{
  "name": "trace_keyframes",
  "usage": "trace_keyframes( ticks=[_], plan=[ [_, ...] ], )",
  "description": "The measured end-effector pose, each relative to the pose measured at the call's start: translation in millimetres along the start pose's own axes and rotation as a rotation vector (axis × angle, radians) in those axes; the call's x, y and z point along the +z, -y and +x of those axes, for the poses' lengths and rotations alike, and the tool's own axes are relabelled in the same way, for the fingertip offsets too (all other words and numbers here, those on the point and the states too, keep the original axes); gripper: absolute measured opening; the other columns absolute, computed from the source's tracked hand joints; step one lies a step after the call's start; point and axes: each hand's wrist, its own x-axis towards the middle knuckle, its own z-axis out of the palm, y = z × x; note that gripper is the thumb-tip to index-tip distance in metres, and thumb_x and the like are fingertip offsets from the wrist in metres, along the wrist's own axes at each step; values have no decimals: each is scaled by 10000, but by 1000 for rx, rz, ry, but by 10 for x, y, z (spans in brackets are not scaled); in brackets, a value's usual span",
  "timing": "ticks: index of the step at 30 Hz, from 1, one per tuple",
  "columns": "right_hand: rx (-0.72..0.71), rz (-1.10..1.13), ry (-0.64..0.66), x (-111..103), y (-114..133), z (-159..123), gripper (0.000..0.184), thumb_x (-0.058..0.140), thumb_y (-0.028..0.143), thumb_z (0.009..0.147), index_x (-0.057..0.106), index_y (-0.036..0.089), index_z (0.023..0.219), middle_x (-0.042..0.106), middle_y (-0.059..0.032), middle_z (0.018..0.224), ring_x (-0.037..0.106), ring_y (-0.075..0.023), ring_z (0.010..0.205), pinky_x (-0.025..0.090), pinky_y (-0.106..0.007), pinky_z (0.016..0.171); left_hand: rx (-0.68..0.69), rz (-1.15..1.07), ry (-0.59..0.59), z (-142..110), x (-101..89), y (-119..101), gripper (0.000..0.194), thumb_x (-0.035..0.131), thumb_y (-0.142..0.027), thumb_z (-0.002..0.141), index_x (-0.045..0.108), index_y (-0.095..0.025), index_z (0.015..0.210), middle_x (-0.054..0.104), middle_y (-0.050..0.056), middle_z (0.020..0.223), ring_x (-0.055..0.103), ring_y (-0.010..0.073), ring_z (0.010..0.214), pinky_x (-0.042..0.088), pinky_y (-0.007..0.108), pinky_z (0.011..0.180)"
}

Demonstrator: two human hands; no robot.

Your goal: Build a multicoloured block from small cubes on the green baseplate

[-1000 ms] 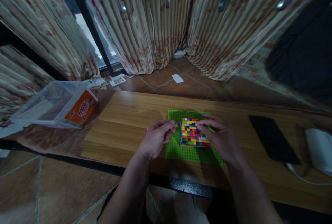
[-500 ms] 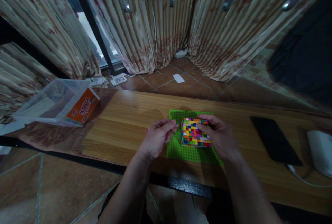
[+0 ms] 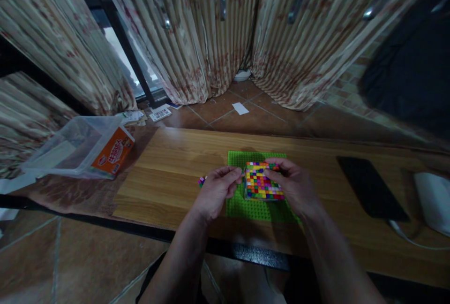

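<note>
Your right hand has settled. A second ago its fingers stood raised over the rectangular block of small multicoloured plastic bricks; now they curl around its far right corner while the thumb lies on its top. The grip is partly closed, only as wide as the corner it covers, and appears to have hold of the block, though the undersides of the fingers are hidden. I judge it a steadying hold, leaving the left side free.

Your left hand has edged nearer. Its thumb and forefinger are pinched together just beside the block's left edge, the gap narrower than before. Something tiny and pale may show at the tips; whether it is a brick, I cannot tell. The narrowing suggests your attention is on that edge.

The block sits between both sets of fingers, over the bright green, studded plastic baseplate; whether it is fixed there is unclear. More now shows of the small cluster of purple, pink and white bricks, just left of your left knuckles; whether it lies on the light-brown, wood-grain tabletop or is tucked in the hand, I cannot tell.
</note>
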Motion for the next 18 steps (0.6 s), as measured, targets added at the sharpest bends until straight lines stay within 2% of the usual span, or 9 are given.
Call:
trace_keyframes(
  ticks=[5, 9, 11, 14, 18],
  plan=[
    [-25, 32, 2, -23, 19, -7, 418, 839, 407, 649, 745, 235, 1017, 755, -19, 908, 683, -176, 757, 556, -353, 717, -8, 8, -6, 7, 9, 8, 366, 853, -400, 644, 640, -110, 708, 560, -19, 645, 326, 8, 449, 138, 199, 437],
    [-201, 99, -196, -64, 66, -5, 279, 801, 393, 709, 752, 248, 942, 754, -25, 934, 691, -190, 868, 556, -388, 820, -19, -1, -13, 0, 9, 14, 385, 860, -418, 633, 632, -114, 699, 555, -18, 639, 331, 11, 450, 124, 206, 439],
    [-272, 82, -248, -73, 109, -28, 230, 768, 384, 760, 748, 250, 945, 754, -35, 954, 693, -198, 893, 552, -410, 855, -25, -13, -3, -3, 10, 16, 391, 862, -417, 630, 612, -120, 679, 548, -20, 631, 329, 12, 450, 119, 209, 438],
    [-407, -59, -181, -42, 190, -101, 159, 723, 369, 822, 750, 267, 942, 745, -39, 1026, 685, -220, 1004, 524, -451, 950, -28, -37, 18, -7, 15, 13, 392, 859, -409, 637, 588, -127, 662, 534, -25, 620, 321, 14, 447, 114, 213, 436],
    [-572, -307, 2, 68, 271, -215, 113, 680, 329, 877, 752, 299, 959, 700, -38, 1155, 648, -226, 1116, 491, -450, 1005, -25, -59, 46, -21, 34, -6, 369, 850, -393, 662, 592, -129, 673, 518, -32, 606, 307, 16, 449, 111, 223, 439]
  ],
)
